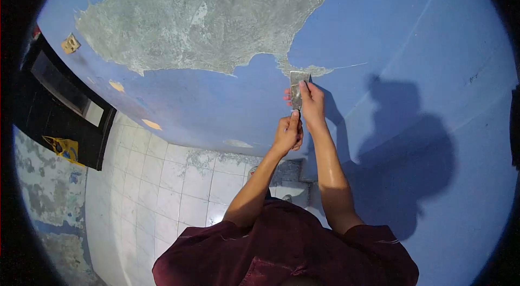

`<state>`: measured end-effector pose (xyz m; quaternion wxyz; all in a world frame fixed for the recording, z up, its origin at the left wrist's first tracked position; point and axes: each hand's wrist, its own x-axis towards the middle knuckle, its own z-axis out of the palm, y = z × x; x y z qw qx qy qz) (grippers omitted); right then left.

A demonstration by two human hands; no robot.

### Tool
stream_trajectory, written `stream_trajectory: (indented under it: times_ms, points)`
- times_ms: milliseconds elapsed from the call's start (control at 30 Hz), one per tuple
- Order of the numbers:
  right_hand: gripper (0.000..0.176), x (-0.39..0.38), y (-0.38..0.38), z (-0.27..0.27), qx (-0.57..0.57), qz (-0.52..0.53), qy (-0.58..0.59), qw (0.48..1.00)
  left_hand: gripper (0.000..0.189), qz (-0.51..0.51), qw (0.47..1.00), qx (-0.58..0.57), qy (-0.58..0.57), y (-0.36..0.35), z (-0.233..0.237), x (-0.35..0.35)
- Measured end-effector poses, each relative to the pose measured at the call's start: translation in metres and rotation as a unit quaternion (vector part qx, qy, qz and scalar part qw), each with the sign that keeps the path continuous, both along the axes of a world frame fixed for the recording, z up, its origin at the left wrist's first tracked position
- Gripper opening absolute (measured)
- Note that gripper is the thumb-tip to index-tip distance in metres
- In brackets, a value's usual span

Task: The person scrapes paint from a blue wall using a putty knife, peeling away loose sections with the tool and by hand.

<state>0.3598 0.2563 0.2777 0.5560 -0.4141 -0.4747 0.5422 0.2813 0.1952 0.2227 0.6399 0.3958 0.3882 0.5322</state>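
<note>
The wall [374, 26] is blue, its patch [200, 21] mottled grey, the scraper [295, 90] grey, the shirt [292, 248] maroon.

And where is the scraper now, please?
In the head view, the scraper is slightly above and right of centre, in the left hand and right hand, at the lower edge of the grey patch.

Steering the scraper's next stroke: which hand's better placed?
Probably the right hand: it holds the scraper higher up, closer to the grey patch. The left hand is closed lower down, farther from the patch.
</note>
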Motion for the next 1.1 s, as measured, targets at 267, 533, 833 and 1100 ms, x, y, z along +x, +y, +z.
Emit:
stream_trajectory:
  times_ms: [267,533,833,1100]
  points:
    - [0.034,-0.009,0.003,0.002,-0.001,-0.01,0.009,1.0,0.053,-0.004,1.0,-0.012,0.01,0.003,0.005,0.003]
    - [0.034,-0.015,0.002,0.012,-0.034,-0.044,0.034,0.998,0.051,-0.007,0.999,-0.042,0.027,-0.001,0.023,0.004]
    - [0.032,-0.022,0.004,0.009,-0.051,-0.045,0.105,0.992,0.047,-0.011,0.994,-0.026,0.107,0.003,0.032,-0.025]
    - [0.032,-0.022,0.007,0.004,-0.03,-0.045,0.075,0.996,0.049,-0.018,0.998,-0.022,0.054,0.01,0.021,-0.022]
